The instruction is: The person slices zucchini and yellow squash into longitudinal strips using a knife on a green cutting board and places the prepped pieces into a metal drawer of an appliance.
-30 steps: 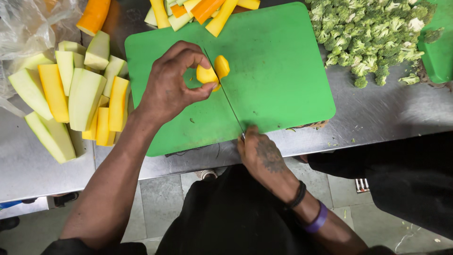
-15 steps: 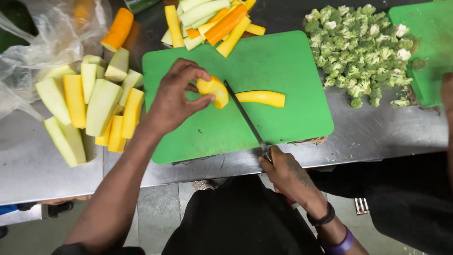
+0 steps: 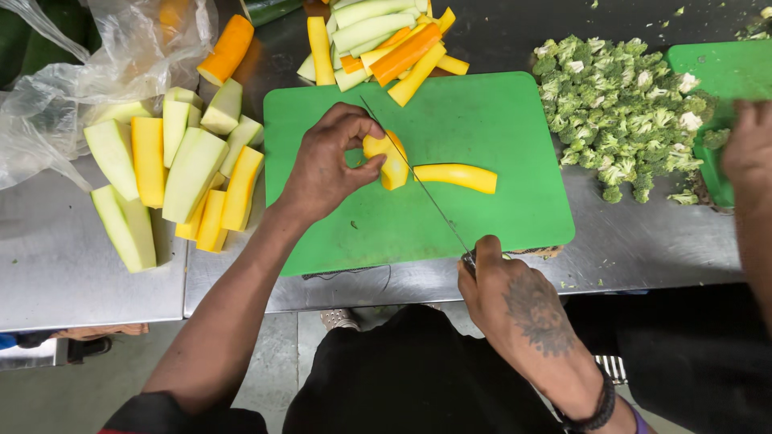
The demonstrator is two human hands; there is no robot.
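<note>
The person's left hand point(image 3: 326, 165) rests on the green cutting board point(image 3: 482, 120), which lies at the middle of the steel bench point(image 3: 64, 273) with its near edge close to the bench's front edge. The fingers of this hand are curled and clamped on a yellow squash piece point(image 3: 388, 159), pinning it to the board. The right hand point(image 3: 503, 293) sits at the board's near right corner, just over the bench's front edge, its fingers closed around the handle of a long knife point(image 3: 422, 189). The blade runs diagonally from that hand toward the board's far left, and its edge lies across the held squash piece. Just right of the blade, on the board, lies a cut yellow squash strip point(image 3: 456, 177), close beside the held piece.

At the board's far edge, a heap of yellow, orange and pale green squash sticks point(image 3: 386, 44) spills partly onto the board. Left of the board, on the bench, stand squash wedges point(image 3: 181, 173) with pale flesh and yellow skin, packed side by side. Behind them, toward the bench's far left corner, is a crumpled clear plastic bag point(image 3: 56, 104), with an orange squash half point(image 3: 227, 50) next to it. Right of the board is a pile of chopped broccoli florets point(image 3: 623, 112), touching a second green cutting board point(image 3: 724, 76) at the bench's right edge. Another person's hand point(image 3: 752, 161) hovers over that second board; whether it holds anything cannot be told.
</note>
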